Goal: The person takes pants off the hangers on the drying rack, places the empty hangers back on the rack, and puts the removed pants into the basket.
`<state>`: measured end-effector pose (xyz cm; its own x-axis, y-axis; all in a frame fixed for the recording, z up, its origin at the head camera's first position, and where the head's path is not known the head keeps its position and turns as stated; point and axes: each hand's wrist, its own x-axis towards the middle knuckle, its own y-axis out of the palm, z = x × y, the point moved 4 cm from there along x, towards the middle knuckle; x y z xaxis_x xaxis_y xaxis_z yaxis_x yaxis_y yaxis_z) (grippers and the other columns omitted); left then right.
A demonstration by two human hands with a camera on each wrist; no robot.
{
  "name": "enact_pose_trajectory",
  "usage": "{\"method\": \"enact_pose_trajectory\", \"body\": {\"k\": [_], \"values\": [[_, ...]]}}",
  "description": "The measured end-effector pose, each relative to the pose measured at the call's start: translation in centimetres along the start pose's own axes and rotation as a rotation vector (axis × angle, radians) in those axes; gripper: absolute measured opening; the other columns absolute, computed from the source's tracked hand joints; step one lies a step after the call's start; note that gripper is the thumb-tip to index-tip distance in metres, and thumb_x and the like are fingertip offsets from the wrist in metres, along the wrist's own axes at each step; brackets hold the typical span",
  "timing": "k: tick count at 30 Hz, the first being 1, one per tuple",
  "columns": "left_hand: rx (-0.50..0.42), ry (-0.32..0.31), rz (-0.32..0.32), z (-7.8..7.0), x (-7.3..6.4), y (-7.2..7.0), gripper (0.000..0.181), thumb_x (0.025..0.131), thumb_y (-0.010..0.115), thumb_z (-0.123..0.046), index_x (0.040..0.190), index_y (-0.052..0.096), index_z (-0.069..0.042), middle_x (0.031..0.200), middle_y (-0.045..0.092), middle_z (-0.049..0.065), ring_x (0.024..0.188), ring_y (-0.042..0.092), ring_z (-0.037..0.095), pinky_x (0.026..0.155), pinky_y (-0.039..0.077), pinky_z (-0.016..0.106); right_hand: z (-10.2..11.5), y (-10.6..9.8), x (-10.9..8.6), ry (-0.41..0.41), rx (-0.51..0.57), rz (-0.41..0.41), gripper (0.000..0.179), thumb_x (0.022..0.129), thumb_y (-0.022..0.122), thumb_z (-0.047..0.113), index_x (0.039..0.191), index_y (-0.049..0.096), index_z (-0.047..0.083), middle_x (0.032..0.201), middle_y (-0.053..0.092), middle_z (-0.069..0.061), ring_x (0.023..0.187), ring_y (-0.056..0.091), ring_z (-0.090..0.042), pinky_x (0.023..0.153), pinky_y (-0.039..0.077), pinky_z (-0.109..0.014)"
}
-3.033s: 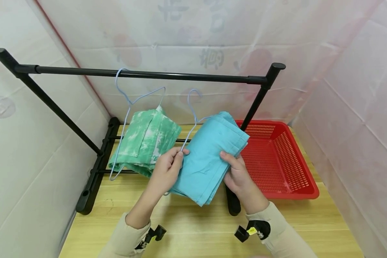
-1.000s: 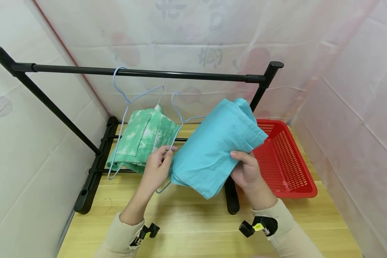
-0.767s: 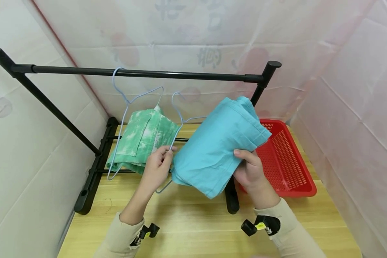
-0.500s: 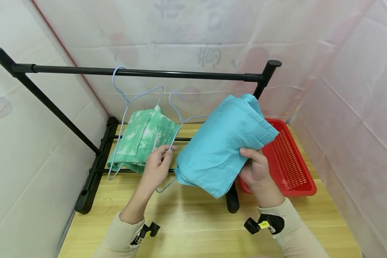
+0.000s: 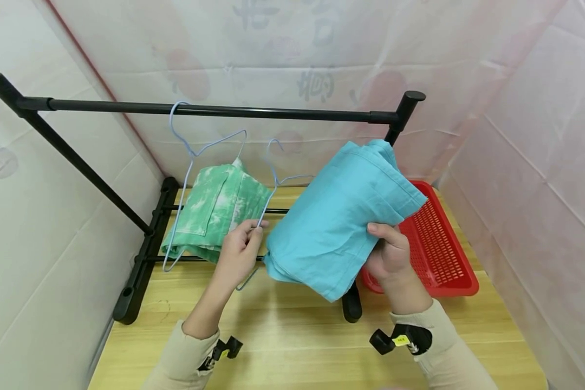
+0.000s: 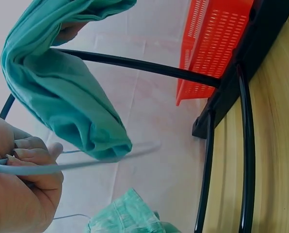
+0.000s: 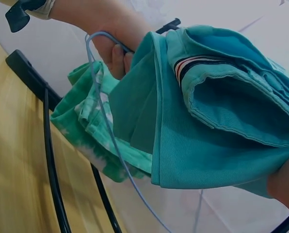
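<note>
Pinched in my left hand (image 5: pixel 239 250) is the side of a light blue wire hanger (image 5: pixel 268 201); its hook points up, free of the rail. My right hand (image 5: pixel 389 253) grips the right edge of folded blue pants (image 5: pixel 341 222), thumb on top and fingers hidden behind. These pants cover much of the hanger in the head view, so whether the wire passes through the fold I cannot tell. In the right wrist view, the pants (image 6: pixel 76 107) show a rolled opening with a striped trim. Left of them, folded green tie-dye pants (image 5: pixel 219 208) hang on another hanger (image 5: pixel 191 154).
A black rack's top rail (image 5: pixel 273 112) spans behind my hands and bears the green pants' hanger. Right of the rack stands a red plastic basket (image 5: pixel 441 238), partly behind the blue pants. The wooden table (image 5: pixel 292 346) lies below, with pale curtains (image 5: pixel 517 162) around.
Over three seconds my right hand has carried the blue pants right and slightly up. My left hand has shifted a little left with the hanger, then stayed nearly still.
</note>
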<state>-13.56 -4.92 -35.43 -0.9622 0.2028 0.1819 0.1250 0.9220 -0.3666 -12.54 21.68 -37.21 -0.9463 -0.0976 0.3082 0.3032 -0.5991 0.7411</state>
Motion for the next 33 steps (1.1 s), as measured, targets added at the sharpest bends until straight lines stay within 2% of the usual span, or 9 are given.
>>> {"method": "enact_pose_trajectory", "body": {"k": [8, 11, 16, 22, 28, 33], "values": [[-0.026, -0.020, 0.010, 0.0, 0.0, -0.1, 0.027, 0.106, 0.043, -0.005, 0.121, 0.063, 0.005, 0.052, 0.032, -0.001, 0.039, 0.022, -0.002, 0.041, 0.023, 0.021, 0.9, -0.3, -0.5, -0.011, -0.013, 0.002, 0.042, 0.087, 0.039, -0.011, 0.116, 0.047, 0.018, 0.120, 0.054, 0.006, 0.116, 0.053, -0.010, 0.103, 0.042, -0.027], [-0.030, -0.022, 0.011, -0.2, 0.0, -0.1, 0.028, 0.106, 0.042, -0.005, 0.122, 0.062, 0.005, 0.051, 0.032, -0.001, 0.038, 0.021, -0.002, 0.040, 0.023, 0.021, 1.3, -0.5, -0.7, -0.027, -0.016, 0.030, 0.043, 0.087, 0.037, -0.012, 0.117, 0.045, 0.017, 0.121, 0.052, 0.006, 0.117, 0.050, -0.009, 0.105, 0.040, -0.027], [-0.026, -0.003, 0.011, -0.5, -0.1, 0.0, 0.028, 0.105, 0.043, -0.004, 0.122, 0.062, 0.006, 0.050, 0.030, -0.001, 0.039, 0.020, -0.003, 0.040, 0.022, 0.020, 2.3, -0.8, -1.4, -0.029, -0.060, 0.055, 0.047, 0.086, 0.032, -0.014, 0.119, 0.045, 0.017, 0.122, 0.051, 0.007, 0.118, 0.048, -0.008, 0.106, 0.038, -0.026], [-0.028, 0.044, 0.025, -0.7, -0.2, 0.1, 0.026, 0.105, 0.044, -0.001, 0.119, 0.063, 0.008, 0.051, 0.030, -0.002, 0.039, 0.021, -0.001, 0.040, 0.022, 0.021, 4.1, -1.5, -2.1, 0.000, -0.154, 0.043, 0.055, 0.084, 0.029, -0.014, 0.127, 0.043, 0.017, 0.129, 0.050, 0.006, 0.122, 0.047, -0.008, 0.108, 0.036, -0.026], [-0.029, 0.047, 0.022, -1.1, -0.3, 0.0, 0.024, 0.104, 0.045, 0.001, 0.118, 0.064, 0.008, 0.052, 0.032, -0.001, 0.041, 0.025, 0.000, 0.042, 0.022, 0.020, 6.3, -2.4, -3.3, 0.032, -0.272, 0.057, 0.062, 0.085, 0.024, -0.011, 0.140, 0.033, 0.017, 0.139, 0.040, 0.006, 0.130, 0.039, -0.011, 0.111, 0.033, -0.028], [-0.030, 0.057, 0.031, -0.6, -0.3, 0.0, 0.024, 0.104, 0.045, 0.000, 0.118, 0.063, 0.007, 0.052, 0.032, -0.001, 0.041, 0.026, 0.002, 0.041, 0.023, 0.021, 8.2, -3.0, -4.2, 0.004, -0.264, 0.087, 0.068, 0.081, 0.022, -0.017, 0.142, 0.031, 0.012, 0.142, 0.038, 0.005, 0.131, 0.039, -0.010, 0.113, 0.031, -0.025]]}}
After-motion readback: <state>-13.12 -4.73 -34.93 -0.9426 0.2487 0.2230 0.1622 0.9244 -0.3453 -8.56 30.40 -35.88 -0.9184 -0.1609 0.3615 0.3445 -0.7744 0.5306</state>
